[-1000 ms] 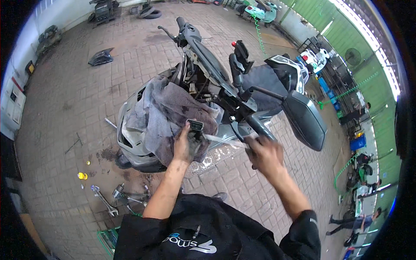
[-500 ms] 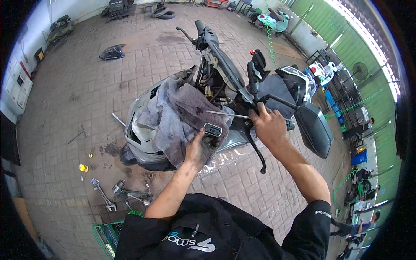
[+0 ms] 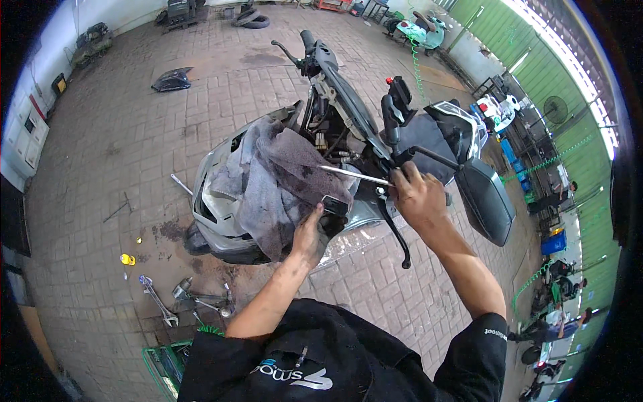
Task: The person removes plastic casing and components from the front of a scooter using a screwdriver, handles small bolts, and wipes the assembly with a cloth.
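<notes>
Small dark part [image 3: 335, 206] has shifted slightly right and down since earlier frame, upper face now darker; sits mid-frame over grey towel [image 3: 264, 174]. Left hand [image 3: 309, 238] grasps it; right hand [image 3: 420, 197] grips slim metal tool [image 3: 362, 177], tip above part. I'd brace part firmly, keep tip clear of towel folds.

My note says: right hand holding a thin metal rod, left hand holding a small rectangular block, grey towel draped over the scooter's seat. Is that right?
Not quite: the head view shows the grey towel draped over the scooter's front, not its seat. The rest stands: right hand holding a thin metal rod, left hand holding a small rectangular block.
</notes>
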Demonstrator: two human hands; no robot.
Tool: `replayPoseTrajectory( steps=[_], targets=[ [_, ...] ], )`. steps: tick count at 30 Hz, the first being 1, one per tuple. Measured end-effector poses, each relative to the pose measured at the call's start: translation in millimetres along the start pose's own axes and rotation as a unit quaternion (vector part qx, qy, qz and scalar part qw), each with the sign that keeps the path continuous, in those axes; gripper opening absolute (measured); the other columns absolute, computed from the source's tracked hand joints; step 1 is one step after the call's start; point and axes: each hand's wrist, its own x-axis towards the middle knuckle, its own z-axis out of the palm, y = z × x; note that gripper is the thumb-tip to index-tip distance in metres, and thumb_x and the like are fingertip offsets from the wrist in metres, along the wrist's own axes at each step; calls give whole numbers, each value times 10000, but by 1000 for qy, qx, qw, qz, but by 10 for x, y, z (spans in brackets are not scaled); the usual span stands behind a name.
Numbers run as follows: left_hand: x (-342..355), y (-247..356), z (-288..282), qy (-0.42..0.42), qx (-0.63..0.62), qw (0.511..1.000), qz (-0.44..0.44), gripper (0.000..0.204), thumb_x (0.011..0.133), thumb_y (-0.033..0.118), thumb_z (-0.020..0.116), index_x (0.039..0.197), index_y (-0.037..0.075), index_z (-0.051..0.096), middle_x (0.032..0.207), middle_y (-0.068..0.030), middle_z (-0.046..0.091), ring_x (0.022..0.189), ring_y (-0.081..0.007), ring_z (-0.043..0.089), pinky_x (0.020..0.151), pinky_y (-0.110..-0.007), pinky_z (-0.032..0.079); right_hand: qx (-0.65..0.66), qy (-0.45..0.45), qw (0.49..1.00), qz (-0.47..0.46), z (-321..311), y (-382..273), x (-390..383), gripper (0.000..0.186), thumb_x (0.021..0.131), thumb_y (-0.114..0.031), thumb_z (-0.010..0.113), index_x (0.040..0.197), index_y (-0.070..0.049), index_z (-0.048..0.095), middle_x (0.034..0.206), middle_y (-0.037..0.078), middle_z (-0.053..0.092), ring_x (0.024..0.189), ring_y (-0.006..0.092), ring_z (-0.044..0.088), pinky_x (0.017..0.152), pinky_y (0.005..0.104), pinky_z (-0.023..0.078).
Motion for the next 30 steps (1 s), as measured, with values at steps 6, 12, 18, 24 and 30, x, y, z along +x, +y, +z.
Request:
replayPoseTrajectory(
  steps=[6, 12, 18, 24, 30],
  targets=[
    [-100, 40, 122, -1, 56, 998, -2, 338, 918, 288, 463, 1048, -12, 549, 973, -126, 612, 875, -225, 592, 826, -357, 453, 365, 17, 913, 181, -124, -185, -148, 80, 761, -82, 604, 828, -39, 600, 647, 80, 548, 517, 191, 534, 492, 306, 417],
    [-234, 108, 243, -36, 98, 994, 2, 351, 928, 283, 436, 1080, -16, 537, 1010, -133, 607, 897, -222, 591, 851, -338, 442, 667, -118, 650, 345, -157, -351, -372, 154, 812, -168, 583, 796, -16, 565, 551, 5, 491, 464, 92, 454, 445, 253, 379],
    [-349, 109, 317, -75, 124, 988, 53, 397, 932, 266, 427, 1193, -27, 484, 1059, -110, 591, 940, -208, 577, 855, -328, 445, 723, -146, 568, 364, 97, -546, -446, 196, 790, -199, 603, 829, -14, 549, 570, 17, 487, 466, 105, 456, 446, 255, 377],
    [-429, 149, 195, -54, 250, 961, 100, 373, 902, 217, 506, 1193, -16, 501, 1039, -77, 591, 948, -153, 556, 860, -290, 430, 682, -143, 603, 388, 287, -729, -497, 218, 789, -205, 605, 817, 8, 570, 602, 27, 514, 485, 113, 470, 455, 258, 383],
    [-480, 142, 143, -5, 368, 916, 161, 284, 837, 141, 616, 1074, -11, 586, 906, -33, 621, 835, -88, 546, 777, -226, 433, 691, -147, 608, 363, 353, -854, -495, 189, 783, -192, 602, 792, -14, 539, 577, 33, 515, 470, 117, 486, 444, 253, 393]
  ],
)
